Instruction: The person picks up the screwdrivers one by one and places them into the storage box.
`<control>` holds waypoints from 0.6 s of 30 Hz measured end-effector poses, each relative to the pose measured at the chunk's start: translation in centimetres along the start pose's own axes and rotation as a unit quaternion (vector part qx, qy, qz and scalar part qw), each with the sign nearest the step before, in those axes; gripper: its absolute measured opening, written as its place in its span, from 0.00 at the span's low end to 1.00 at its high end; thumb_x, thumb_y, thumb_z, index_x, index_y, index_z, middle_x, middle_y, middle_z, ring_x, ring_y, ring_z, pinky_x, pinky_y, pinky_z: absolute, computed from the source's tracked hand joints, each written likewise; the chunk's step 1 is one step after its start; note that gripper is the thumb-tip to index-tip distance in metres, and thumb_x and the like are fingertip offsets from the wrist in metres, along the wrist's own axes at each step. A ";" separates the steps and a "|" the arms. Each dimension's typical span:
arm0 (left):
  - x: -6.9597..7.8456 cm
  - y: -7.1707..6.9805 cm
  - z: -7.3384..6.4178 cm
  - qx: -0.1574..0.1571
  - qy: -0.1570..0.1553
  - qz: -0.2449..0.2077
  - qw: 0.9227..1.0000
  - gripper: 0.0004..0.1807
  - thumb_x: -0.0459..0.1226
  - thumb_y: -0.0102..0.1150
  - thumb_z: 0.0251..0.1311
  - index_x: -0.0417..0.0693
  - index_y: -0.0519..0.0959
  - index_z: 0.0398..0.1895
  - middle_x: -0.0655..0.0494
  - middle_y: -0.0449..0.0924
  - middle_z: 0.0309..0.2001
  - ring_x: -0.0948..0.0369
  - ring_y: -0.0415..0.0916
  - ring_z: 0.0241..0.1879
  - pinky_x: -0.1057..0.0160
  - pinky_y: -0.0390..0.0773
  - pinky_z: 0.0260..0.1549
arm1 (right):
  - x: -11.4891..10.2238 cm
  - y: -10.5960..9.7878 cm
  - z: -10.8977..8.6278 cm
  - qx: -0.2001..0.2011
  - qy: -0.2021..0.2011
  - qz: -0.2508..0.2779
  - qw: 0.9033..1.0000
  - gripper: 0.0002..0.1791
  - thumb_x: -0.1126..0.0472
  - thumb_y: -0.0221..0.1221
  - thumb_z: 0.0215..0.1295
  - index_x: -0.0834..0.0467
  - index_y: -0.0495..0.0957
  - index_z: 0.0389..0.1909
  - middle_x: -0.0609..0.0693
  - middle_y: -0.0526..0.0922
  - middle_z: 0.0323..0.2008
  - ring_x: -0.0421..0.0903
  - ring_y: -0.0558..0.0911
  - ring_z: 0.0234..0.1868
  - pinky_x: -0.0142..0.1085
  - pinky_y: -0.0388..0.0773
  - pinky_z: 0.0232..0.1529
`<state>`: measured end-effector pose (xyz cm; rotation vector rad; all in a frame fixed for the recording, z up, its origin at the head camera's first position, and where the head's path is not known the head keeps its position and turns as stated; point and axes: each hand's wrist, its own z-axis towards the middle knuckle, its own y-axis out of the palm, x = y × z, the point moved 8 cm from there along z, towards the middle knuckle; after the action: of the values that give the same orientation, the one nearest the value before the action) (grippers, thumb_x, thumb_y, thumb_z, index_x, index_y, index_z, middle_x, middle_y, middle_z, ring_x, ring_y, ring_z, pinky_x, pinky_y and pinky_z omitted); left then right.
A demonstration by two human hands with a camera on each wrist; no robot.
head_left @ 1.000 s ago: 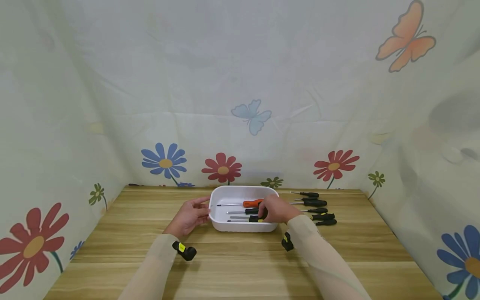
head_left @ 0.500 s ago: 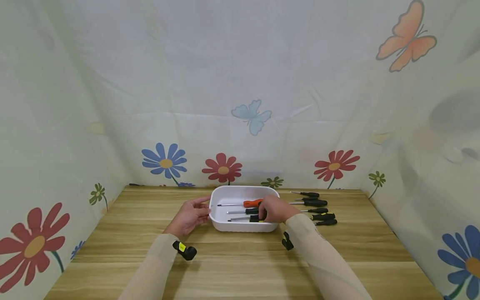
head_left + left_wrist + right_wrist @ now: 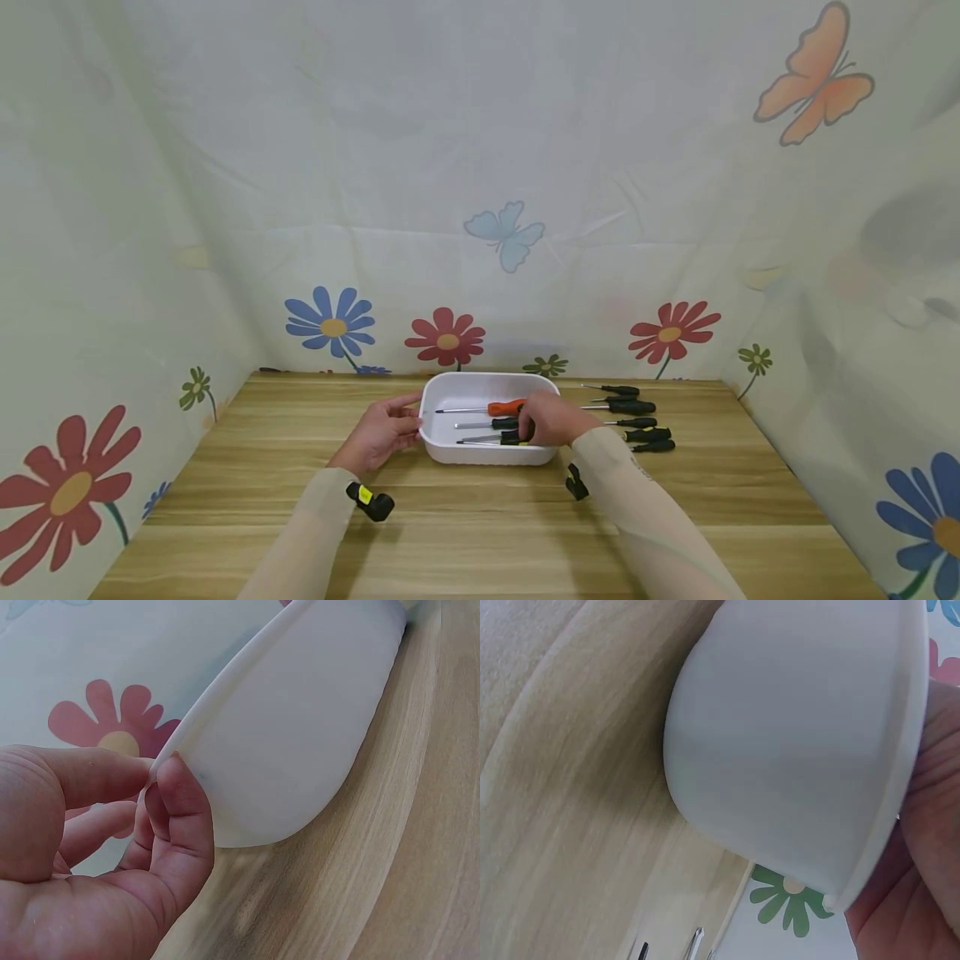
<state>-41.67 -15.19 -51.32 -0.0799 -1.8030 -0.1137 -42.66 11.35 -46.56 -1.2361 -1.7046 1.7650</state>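
A white plastic tub (image 3: 480,452) stands on the wooden table, with several screwdrivers lying in it, shafts pointing left. My left hand (image 3: 381,433) pinches the tub's left rim; the left wrist view shows a finger and thumb (image 3: 180,810) meeting at the edge. My right hand (image 3: 555,419) reaches over the right end into the tub, fingers curled round the handle of a black-and-yellow screwdriver (image 3: 510,437) near the front wall. An orange-handled screwdriver (image 3: 504,408) lies at the back, a black-handled one (image 3: 501,423) in front of it. The right wrist view hides the fingertips behind the tub wall.
Right of the tub, several dark-handled screwdrivers (image 3: 632,407) lie in a loose column on the table (image 3: 465,525), handles to the right. A flower-printed curtain (image 3: 375,250) rises behind the table and along both sides.
The front screwdriver's shaft in the tub has dropped slightly toward the front wall, closer to the shaft beside it. Both hands stay almost in place.
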 end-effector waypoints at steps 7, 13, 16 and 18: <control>0.1 -0.1 -0.1 0.004 0.002 0.001 1.000 0.31 0.25 0.57 0.69 0.49 0.70 0.75 0.34 0.73 0.57 0.56 0.79 0.37 0.63 0.86 0.40 | -0.2 -0.6 -0.4 0.009 -0.019 0.016 1.000 0.05 0.62 0.75 0.55 0.48 0.91 0.28 0.39 0.85 0.29 0.41 0.78 0.36 0.34 0.81 0.40; 0.0 -0.2 -0.1 0.003 0.000 -0.005 1.000 0.32 0.25 0.58 0.68 0.46 0.69 0.75 0.33 0.73 0.56 0.56 0.80 0.36 0.62 0.86 0.41 | -0.2 -0.9 -0.8 0.011 -0.021 0.046 0.999 0.05 0.60 0.76 0.55 0.51 0.92 0.33 0.40 0.87 0.32 0.42 0.78 0.39 0.35 0.81 0.43; 0.0 -0.1 -0.1 0.003 -0.001 -0.006 1.000 0.32 0.25 0.58 0.67 0.47 0.70 0.74 0.33 0.73 0.57 0.56 0.80 0.36 0.61 0.86 0.42 | 0.0 -1.3 -1.1 0.015 -0.013 0.065 0.998 0.07 0.59 0.76 0.55 0.53 0.92 0.36 0.40 0.87 0.35 0.42 0.78 0.40 0.36 0.81 0.46; 0.0 -0.1 -0.1 0.003 -0.001 -0.004 1.000 0.32 0.25 0.58 0.67 0.47 0.70 0.74 0.33 0.73 0.57 0.56 0.80 0.36 0.60 0.86 0.43 | 0.3 -1.6 -1.4 0.020 -0.005 0.084 0.996 0.09 0.57 0.77 0.55 0.54 0.92 0.37 0.41 0.86 0.36 0.42 0.79 0.40 0.37 0.82 0.46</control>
<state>-41.62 -15.30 -51.35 -0.0694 -1.8057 -0.1133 -42.18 12.68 -44.91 -1.3909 -1.6032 1.8935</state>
